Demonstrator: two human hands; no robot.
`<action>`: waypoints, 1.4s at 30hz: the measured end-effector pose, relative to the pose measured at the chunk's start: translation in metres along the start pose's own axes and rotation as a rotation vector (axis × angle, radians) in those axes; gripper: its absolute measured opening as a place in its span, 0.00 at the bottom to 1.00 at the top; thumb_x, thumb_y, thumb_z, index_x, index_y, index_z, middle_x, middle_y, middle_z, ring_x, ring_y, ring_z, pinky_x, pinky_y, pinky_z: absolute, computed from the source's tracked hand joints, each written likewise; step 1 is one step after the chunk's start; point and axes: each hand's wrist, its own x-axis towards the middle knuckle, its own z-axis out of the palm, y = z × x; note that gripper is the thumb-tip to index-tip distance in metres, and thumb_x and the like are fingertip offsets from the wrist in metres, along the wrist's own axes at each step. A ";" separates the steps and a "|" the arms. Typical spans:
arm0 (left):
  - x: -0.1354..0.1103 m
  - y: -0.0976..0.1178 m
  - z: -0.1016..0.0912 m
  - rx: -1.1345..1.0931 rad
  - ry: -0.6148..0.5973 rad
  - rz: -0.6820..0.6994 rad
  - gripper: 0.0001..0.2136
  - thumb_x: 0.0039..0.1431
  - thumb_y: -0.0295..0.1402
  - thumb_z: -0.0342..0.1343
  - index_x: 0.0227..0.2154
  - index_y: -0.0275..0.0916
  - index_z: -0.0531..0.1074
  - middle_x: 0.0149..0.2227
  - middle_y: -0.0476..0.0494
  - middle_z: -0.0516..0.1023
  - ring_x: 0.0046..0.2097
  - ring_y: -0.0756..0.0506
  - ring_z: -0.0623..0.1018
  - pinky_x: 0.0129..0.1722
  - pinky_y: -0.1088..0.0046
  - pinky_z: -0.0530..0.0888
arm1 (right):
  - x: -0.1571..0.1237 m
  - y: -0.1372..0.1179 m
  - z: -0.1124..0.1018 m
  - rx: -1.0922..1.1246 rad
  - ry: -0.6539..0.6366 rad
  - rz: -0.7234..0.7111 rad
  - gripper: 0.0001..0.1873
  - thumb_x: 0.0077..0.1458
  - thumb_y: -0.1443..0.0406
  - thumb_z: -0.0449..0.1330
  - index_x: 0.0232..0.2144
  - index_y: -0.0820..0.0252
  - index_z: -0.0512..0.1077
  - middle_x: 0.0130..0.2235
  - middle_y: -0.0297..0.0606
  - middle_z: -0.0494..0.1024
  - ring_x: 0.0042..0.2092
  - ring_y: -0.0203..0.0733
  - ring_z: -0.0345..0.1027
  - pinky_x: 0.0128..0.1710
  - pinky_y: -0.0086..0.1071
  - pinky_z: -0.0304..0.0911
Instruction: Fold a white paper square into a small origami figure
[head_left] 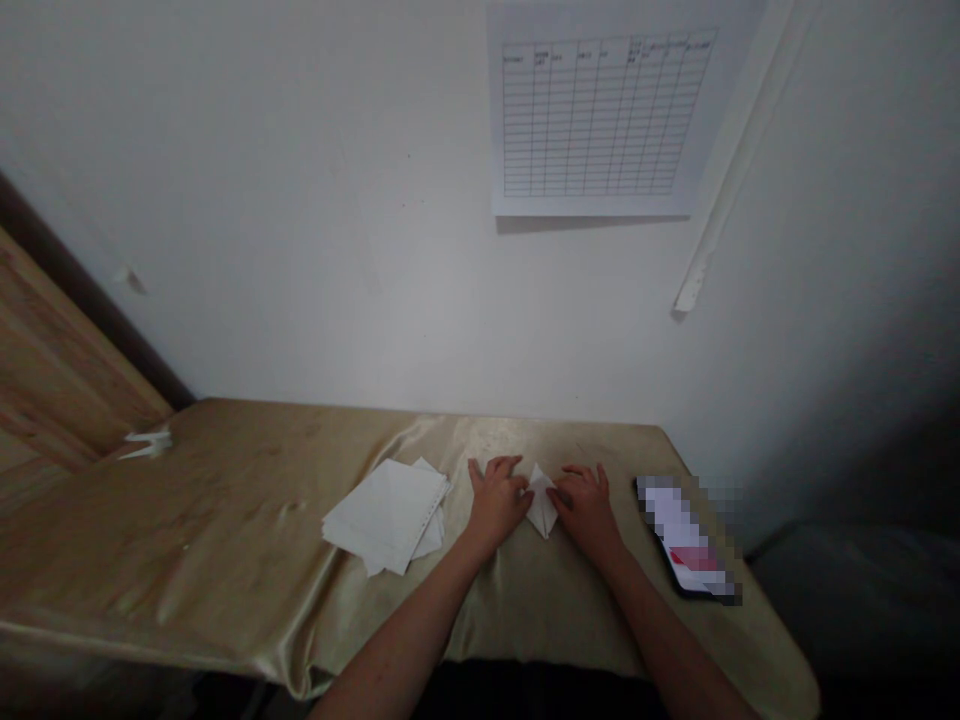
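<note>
A small white piece of folded paper (541, 508), kite-shaped with a crease running down to its lower point, lies on the cloth between my two hands. My left hand (496, 502) has its thumb and a finger pinched at the paper's left edge, other fingers stretched forward. From the other side, my right hand (588, 508) grips the right edge with thumb and finger, its remaining fingers lifted. Fingertips cover both side corners of the paper. Left of my left hand sits a loose stack of white paper sheets (386, 512), the sheets turned at differing angles.
A phone (686, 545) with a lit, blurred-out screen rests near the right edge of the table with its shiny gold cloth (240, 520). White scraps (148, 442) lie far left beside a wooden panel (60, 370). A printed table sheet (600, 120) hangs on the wall behind.
</note>
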 end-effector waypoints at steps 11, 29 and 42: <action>0.000 0.013 0.005 0.025 0.017 -0.138 0.07 0.61 0.36 0.56 0.37 0.46 0.79 0.63 0.46 0.67 0.63 0.35 0.63 0.62 0.28 0.40 | 0.007 -0.011 0.005 -0.135 -0.003 0.218 0.13 0.58 0.56 0.59 0.30 0.57 0.78 0.42 0.42 0.79 0.50 0.51 0.63 0.58 0.48 0.47; 0.002 0.014 0.010 -0.033 0.016 -0.203 0.09 0.60 0.38 0.57 0.42 0.46 0.75 0.61 0.45 0.70 0.62 0.35 0.63 0.62 0.31 0.46 | 0.006 -0.014 0.011 -0.159 0.037 0.270 0.11 0.56 0.57 0.59 0.33 0.58 0.75 0.40 0.42 0.77 0.49 0.51 0.64 0.57 0.46 0.48; 0.004 0.011 0.009 -0.038 -0.031 -0.243 0.15 0.57 0.36 0.56 0.48 0.51 0.75 0.64 0.46 0.66 0.64 0.34 0.61 0.63 0.34 0.43 | 0.006 -0.014 0.010 -0.164 0.018 0.306 0.09 0.55 0.62 0.57 0.37 0.57 0.75 0.42 0.44 0.75 0.50 0.52 0.62 0.56 0.45 0.48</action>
